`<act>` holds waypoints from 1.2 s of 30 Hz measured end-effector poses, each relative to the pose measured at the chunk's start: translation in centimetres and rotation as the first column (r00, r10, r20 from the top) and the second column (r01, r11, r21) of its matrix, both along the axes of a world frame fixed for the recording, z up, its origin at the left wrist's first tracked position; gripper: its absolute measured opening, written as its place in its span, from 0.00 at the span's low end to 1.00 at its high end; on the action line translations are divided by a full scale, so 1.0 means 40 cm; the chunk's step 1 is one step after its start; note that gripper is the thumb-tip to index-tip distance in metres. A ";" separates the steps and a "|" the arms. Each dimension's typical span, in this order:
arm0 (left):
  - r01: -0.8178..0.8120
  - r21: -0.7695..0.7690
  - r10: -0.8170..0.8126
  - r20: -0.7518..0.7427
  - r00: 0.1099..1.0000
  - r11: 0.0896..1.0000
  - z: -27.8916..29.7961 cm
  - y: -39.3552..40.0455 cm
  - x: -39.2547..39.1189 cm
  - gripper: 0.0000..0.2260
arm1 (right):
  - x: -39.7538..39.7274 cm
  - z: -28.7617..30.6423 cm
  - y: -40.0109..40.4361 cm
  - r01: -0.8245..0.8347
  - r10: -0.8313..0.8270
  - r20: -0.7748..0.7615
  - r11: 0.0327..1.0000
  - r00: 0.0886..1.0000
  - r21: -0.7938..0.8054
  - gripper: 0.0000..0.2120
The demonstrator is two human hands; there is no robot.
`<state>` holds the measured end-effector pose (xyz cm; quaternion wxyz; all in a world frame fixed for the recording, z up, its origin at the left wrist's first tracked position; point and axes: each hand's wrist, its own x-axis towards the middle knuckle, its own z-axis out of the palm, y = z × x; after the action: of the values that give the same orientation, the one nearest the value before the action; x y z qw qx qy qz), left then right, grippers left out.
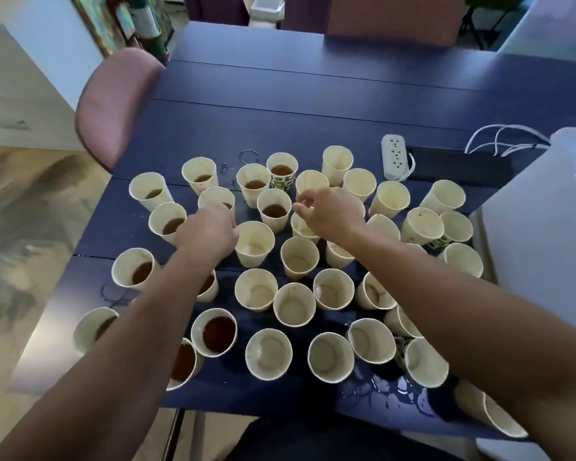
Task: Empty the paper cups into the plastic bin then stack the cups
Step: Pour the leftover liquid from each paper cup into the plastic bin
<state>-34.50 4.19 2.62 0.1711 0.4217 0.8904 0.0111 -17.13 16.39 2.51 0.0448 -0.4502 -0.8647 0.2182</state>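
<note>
About three dozen cream paper cups (296, 257) crowd the dark blue table (313, 104); roughly a dozen on the left hold brown liquid. The left hand (210, 232) curls over one cup, grip unclear. The right hand (330, 211) pinches a cup rim. One white plastic bin (546, 227) stands at the right.

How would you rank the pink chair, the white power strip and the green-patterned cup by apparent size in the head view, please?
1. pink chair
2. white power strip
3. green-patterned cup
The last two look close, so their order is unsure.
</note>
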 end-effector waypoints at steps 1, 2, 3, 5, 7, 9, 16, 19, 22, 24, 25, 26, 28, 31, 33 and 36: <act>0.004 -0.001 -0.004 0.021 1.000 1.000 -0.012 0.000 -0.001 0.06 | -0.015 -0.008 0.006 -0.004 0.004 0.016 1.000 1.000 0.009 0.15; 0.011 -0.002 -0.011 0.046 0.999 1.000 -0.023 0.000 -0.001 0.07 | -0.028 -0.017 0.012 -0.004 0.003 0.021 1.000 1.000 0.011 0.16; 0.023 -0.013 -0.022 0.072 0.997 1.000 -0.031 0.000 -0.003 0.07 | -0.042 -0.026 0.016 0.001 -0.001 0.022 1.000 1.000 0.008 0.16; 0.072 -0.053 -0.065 0.117 0.991 0.996 -0.036 -0.003 -0.003 0.07 | -0.065 -0.044 0.024 0.033 -0.033 0.050 0.999 0.998 -0.004 0.17; 0.109 -0.064 -0.101 0.123 0.987 0.992 -0.026 -0.009 -0.001 0.08 | -0.086 -0.055 0.028 0.074 -0.074 0.103 0.997 0.992 0.000 0.18; 0.095 -0.024 -0.091 0.127 0.988 0.995 -0.013 -0.019 -0.005 0.10 | -0.105 -0.067 0.033 0.098 -0.099 0.148 0.995 0.984 0.015 0.16; 0.048 0.093 -0.063 0.163 0.985 0.994 0.033 -0.062 -0.010 0.15 | -0.146 -0.092 0.048 0.217 -0.188 0.218 0.970 0.958 -0.114 0.06; 0.042 0.123 -0.062 0.160 0.985 0.991 0.040 -0.077 -0.004 0.15 | -0.146 -0.097 0.052 0.229 -0.201 0.203 0.965 0.958 -0.125 0.06; 0.034 0.151 -0.058 0.157 0.986 0.988 0.044 -0.084 -0.002 0.14 | -0.146 -0.097 0.051 0.212 -0.194 0.185 0.974 0.963 -0.081 0.07; 0.018 0.179 -0.048 0.161 0.986 0.984 0.048 -0.083 0.000 0.14 | -0.143 -0.089 0.048 0.203 -0.195 0.144 0.978 0.970 -0.041 0.06; 0.012 0.198 -0.044 0.162 0.986 0.980 0.050 -0.081 0.001 0.14 | -0.141 -0.083 0.047 0.200 -0.196 0.117 0.980 0.974 -0.020 0.06; 0.008 0.219 -0.044 0.163 0.986 0.976 0.052 -0.077 0.003 0.13 | -0.137 -0.074 0.045 0.196 -0.195 0.091 0.981 0.977 -0.002 0.07; 0.006 0.260 -0.051 0.167 0.985 0.966 0.059 -0.068 0.009 0.13 | -0.130 -0.053 0.042 0.181 -0.182 0.049 0.983 0.982 0.030 0.08; -0.004 0.327 -0.060 0.184 0.981 0.945 0.079 -0.047 0.026 0.14 | -0.105 -0.008 0.031 0.144 -0.143 -0.015 0.987 0.990 0.077 0.12; -0.025 0.373 -0.056 0.205 0.977 0.928 0.096 -0.032 0.046 0.16 | -0.076 0.031 0.015 0.116 -0.110 -0.058 0.988 0.992 0.104 0.14; -0.036 0.394 -0.065 0.240 0.968 0.918 0.117 -0.017 0.087 0.20 | -0.015 0.080 -0.021 0.091 -0.080 -0.090 0.988 0.993 0.123 0.16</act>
<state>-31.00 3.51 7.30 0.1927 0.4496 0.8380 0.2420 -17.73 15.55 5.70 0.1196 -0.4734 -0.8540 0.1794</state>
